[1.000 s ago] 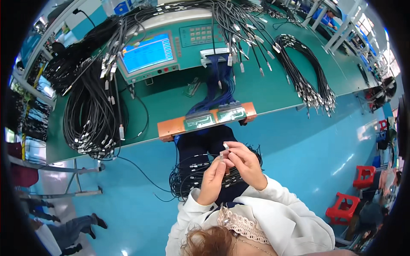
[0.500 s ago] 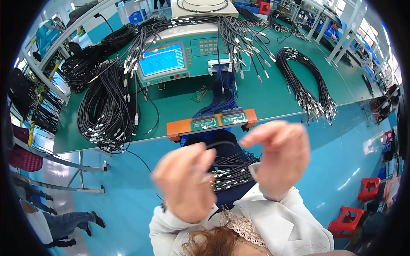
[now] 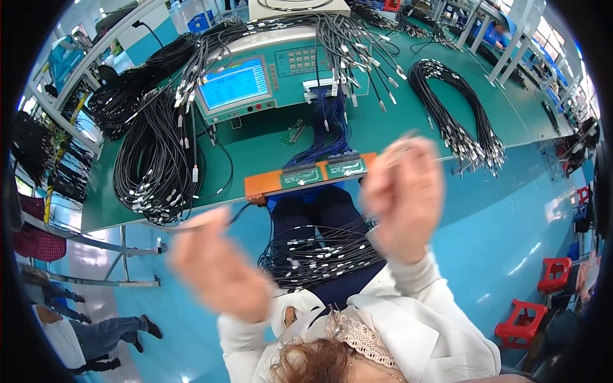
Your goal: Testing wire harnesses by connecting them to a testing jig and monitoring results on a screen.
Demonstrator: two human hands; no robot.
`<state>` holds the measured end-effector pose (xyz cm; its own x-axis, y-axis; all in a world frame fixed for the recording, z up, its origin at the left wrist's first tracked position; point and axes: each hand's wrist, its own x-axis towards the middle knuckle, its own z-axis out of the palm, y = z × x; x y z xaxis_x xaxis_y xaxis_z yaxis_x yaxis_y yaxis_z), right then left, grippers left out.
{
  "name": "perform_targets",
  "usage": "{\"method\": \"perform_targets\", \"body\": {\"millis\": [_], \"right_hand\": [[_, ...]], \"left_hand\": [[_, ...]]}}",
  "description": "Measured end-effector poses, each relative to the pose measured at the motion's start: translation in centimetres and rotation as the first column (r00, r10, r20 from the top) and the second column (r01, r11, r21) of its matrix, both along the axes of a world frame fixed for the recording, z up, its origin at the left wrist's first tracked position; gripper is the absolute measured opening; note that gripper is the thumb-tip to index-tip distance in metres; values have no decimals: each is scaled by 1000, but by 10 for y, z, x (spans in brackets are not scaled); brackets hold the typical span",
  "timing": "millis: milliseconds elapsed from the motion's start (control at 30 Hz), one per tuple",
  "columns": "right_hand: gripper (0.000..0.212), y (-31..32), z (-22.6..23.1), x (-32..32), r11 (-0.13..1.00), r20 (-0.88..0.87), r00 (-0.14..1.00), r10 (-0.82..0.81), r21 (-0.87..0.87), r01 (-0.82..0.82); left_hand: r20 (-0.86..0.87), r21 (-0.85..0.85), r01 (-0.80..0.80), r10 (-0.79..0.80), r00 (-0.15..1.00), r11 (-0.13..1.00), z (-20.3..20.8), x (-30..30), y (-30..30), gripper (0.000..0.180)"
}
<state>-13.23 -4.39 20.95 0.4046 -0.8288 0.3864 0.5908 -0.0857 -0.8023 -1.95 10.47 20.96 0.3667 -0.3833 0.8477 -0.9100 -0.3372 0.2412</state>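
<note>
My left hand is left of my lap, blurred by motion, its fingers closed on a thin black cable that runs past the fixture's left end. Raised at the right end of the orange fixture, my right hand has its fingers pinched together. A small dark tip shows above them, too smeared to name. Two green circuit boards sit on the fixture, joined by blue wires to a green test instrument with a lit screen. Across my lap lies a bundle of black cables with pale connectors.
On the green table a big coil of black cables lies left, and a curved bundle lies right. More cables hang over the instrument. A small loose board rests before it. Red stools stand on the floor at right.
My hands have moved apart: the left outward to the left, the right upward. A cable now shows at my left fingers, and more of the lap bundle is visible.
</note>
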Motion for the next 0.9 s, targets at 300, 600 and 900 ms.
{"method": "perform_targets", "body": {"millis": [300,600,900], "right_hand": [[23,-90,-4,-141,944,-250,915,-318,1,329],[23,-51,-197,-6,913,-493,829,266,406,-52],[23,-66,-210,12,902,-466,861,205,431,19]], "left_hand": [[-713,-578,-121,-428,555,807,35,97,166,47],[-805,-545,52,-504,-314,837,-202,45,-20,18],[-880,-459,214,-406,-248,863,-204,16,-79,22]]}}
